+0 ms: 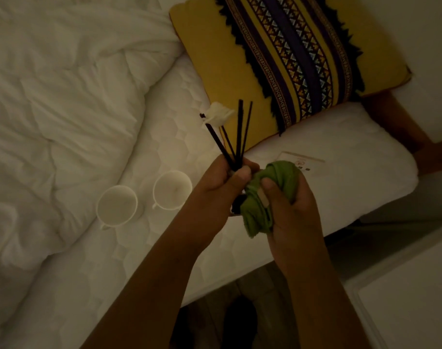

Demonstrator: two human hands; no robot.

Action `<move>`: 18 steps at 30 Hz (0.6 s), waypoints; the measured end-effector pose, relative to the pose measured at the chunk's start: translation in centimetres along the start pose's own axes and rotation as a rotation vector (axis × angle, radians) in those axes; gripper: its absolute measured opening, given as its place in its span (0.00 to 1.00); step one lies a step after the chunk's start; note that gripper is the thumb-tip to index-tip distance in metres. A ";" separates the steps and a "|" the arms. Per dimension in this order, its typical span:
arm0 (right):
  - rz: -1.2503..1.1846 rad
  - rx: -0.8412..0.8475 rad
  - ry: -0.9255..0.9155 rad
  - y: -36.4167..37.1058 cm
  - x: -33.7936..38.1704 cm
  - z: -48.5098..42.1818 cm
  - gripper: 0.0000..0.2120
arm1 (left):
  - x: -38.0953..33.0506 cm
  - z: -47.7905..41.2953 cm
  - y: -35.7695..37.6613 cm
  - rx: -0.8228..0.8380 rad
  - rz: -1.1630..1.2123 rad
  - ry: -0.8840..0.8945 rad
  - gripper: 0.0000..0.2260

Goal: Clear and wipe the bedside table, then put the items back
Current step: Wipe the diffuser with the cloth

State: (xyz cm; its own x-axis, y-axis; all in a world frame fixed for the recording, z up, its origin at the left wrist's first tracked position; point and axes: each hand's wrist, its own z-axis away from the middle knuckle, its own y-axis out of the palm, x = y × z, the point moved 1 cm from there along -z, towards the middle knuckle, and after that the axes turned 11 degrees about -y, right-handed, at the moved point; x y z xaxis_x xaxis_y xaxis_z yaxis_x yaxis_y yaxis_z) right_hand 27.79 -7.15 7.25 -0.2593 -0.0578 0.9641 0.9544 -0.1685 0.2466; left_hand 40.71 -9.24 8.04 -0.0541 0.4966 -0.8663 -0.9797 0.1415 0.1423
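Apparently mid-task: clearing done, putting back not begun. Parked upright on the bed [164,248], toward its near side edge beside the rumpled duvet [63,96]: a white cup [117,205] and a second cup [172,190]. Lying flat nearer the head corner, below the yellow cushion [277,59]: a card [303,162].

Held over that side edge, in the left grip [222,185] curled round its neck: a reed diffuser [239,133], sticks fanned upward. Bunched in the right grip [293,210], pressed against the diffuser's dark bottle: a green cloth [277,182].

Cannot tell whether the pale surface [411,313] at lower right, possibly the desk, is wiped.
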 end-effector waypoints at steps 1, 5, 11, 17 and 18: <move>0.113 0.045 -0.057 0.0 0.0 0.3 0.06 | 0.2 -0.1 -0.1 -0.006 0.000 -0.013 0.12; 0.493 0.108 -0.251 0.4 0.0 1.3 0.08 | 0.7 -0.1 0.2 -0.019 0.048 -0.082 0.12; 0.603 0.154 -0.286 0.9 -0.8 2.1 0.28 | 0.3 -0.7 0.8 -0.084 0.118 -0.079 0.07; 0.398 -0.022 -0.141 -0.7 -1.5 1.6 0.08 | 1.5 -0.4 1.3 -0.010 0.076 -0.049 0.09; 0.350 -0.053 -0.104 -1.1 -1.6 1.4 0.07 | 1.7 -0.4 1.4 0.019 0.064 -0.043 0.10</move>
State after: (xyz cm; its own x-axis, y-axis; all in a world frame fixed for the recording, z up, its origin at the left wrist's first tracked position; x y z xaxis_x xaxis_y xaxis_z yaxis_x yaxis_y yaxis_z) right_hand 27.38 -5.48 5.59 0.1008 -0.0212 0.9947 0.9728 -0.2075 -0.1030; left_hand 39.20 -8.56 6.63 -0.1073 0.5415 -0.8338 -0.9706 0.1246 0.2059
